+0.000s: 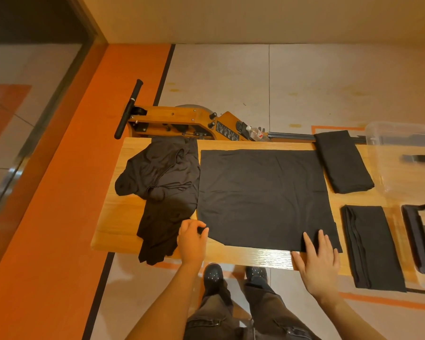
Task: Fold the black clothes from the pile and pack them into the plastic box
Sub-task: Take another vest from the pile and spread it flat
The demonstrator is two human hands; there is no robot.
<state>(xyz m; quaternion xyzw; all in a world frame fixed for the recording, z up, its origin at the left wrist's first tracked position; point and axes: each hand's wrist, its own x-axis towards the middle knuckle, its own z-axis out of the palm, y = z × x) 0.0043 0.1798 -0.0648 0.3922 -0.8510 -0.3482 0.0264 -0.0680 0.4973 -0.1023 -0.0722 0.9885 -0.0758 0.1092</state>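
Black garment folding: mid-task, nothing boxed that I can confirm.

On the surface [255, 258]: one spread garment [265, 197] half-folded at centre; my left hand [192, 241] pinches its near-left corner with curled fingers, my right hand [317, 263] presses its near-right corner with fingers flat and spread. Unfolded pile [162, 187] at left, touching it. Two folded pieces [344, 163] [372, 246] wait at right, beside the plastic box [402, 133], unpacked; its contents I cannot tell.
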